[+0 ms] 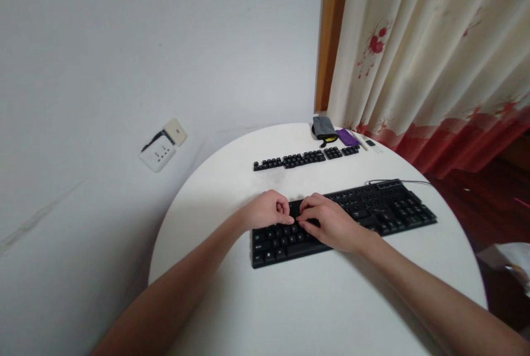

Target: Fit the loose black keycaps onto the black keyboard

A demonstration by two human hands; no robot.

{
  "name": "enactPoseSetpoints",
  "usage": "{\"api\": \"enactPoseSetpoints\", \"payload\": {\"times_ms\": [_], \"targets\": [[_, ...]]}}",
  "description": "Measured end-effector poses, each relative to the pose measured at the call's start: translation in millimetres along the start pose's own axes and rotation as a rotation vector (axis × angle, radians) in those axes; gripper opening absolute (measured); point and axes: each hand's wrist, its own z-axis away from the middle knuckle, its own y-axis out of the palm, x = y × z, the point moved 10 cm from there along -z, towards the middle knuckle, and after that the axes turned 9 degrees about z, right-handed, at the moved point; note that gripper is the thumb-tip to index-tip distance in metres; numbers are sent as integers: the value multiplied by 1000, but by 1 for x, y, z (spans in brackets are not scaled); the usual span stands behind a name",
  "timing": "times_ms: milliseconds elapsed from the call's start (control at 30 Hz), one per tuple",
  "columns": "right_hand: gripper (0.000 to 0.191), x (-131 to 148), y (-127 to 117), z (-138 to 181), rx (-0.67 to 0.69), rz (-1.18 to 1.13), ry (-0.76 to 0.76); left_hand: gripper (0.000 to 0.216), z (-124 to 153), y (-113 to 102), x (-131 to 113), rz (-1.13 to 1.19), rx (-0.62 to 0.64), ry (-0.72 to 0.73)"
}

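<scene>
A black keyboard [397, 210] lies across the white table, its left half under my hands. My left hand [265, 211] is over its upper left part, with fingers curled in and thumb tip near the index finger. Just to the right, my right hand [331, 223] rests low over the keys, its thumb and fingers closed together close to my left fingertips. Whatever is between the fingers of either hand is too small or hidden to make out. Behind the keyboard, several loose black keycaps [304, 159] stand in a long row of groups.
The round white table [199, 201] stands by a wall with a socket [159, 153]. At its back right are a grey cloth pouch [325, 127], a purple cloth [346, 137] and small slim items. The keyboard's cable [414, 181] runs off right. A curtain [414, 69] hangs beyond.
</scene>
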Motion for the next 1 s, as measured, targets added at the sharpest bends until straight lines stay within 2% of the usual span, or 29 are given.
{"api": "enactPoseSetpoints", "payload": {"times_ms": [233,400,1000], "targets": [[19,0,-3,1,-21,-30,-26,36,0,-1,4,2,-22,7],[18,0,-4,0,-21,-22,-17,29,-2,-1,7,-41,-56,8],[18,-1,-1,0,-4,-30,-3,31,-2,0,10,-47,-39,19]]}}
